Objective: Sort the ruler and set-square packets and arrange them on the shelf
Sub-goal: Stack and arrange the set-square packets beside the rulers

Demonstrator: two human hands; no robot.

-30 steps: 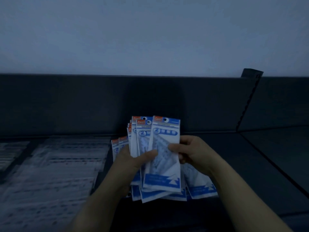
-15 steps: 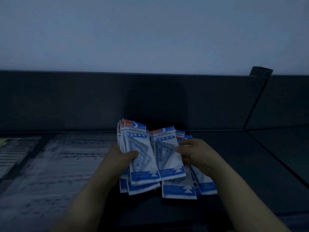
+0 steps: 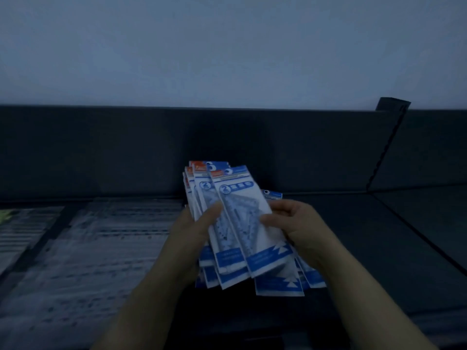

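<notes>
Head view, dim light, fanned stack of set-square packets held above the dark shelf, left hand gripping the stack with thumb across the front, right hand pinching the front packet's edge, blurred packets on the shelf at left

I have one view only, worn on the head: it faces forward and down, close over the dark flat shelf, blue-and-white plastic packets at frame centre, the pale plain wall filling the upper third.
</notes>
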